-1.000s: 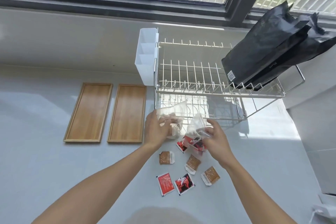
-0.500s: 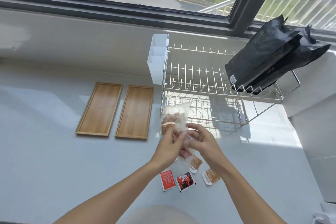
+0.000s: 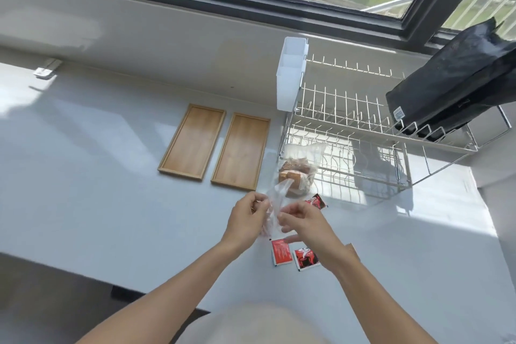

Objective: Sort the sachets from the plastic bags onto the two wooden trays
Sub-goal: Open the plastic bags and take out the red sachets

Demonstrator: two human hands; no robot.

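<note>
My left hand (image 3: 247, 219) and my right hand (image 3: 303, 222) both pinch a clear plastic bag (image 3: 275, 204) held just above the counter. A second clear bag (image 3: 300, 173) with brown sachets inside stands behind it, against the rack's front. A red sachet (image 3: 281, 252) and a red-and-black sachet (image 3: 306, 258) lie flat below my hands. Another red-and-black sachet (image 3: 317, 201) peeks out beyond my right hand. A brown sachet corner (image 3: 350, 247) shows beside my right wrist. Two bare wooden trays, left tray (image 3: 192, 142) and right tray (image 3: 240, 151), lie side by side to the left.
A wire dish rack (image 3: 363, 134) with a white plastic caddy (image 3: 290, 72) stands at the back right; black bags (image 3: 452, 81) lean on its right end. A window ledge runs behind. The counter's front edge drops off at lower left.
My left hand let go of the bag of brown sachets, which now stands by the rack, and joined my right hand on the other clear bag. The view shifted right and down.
</note>
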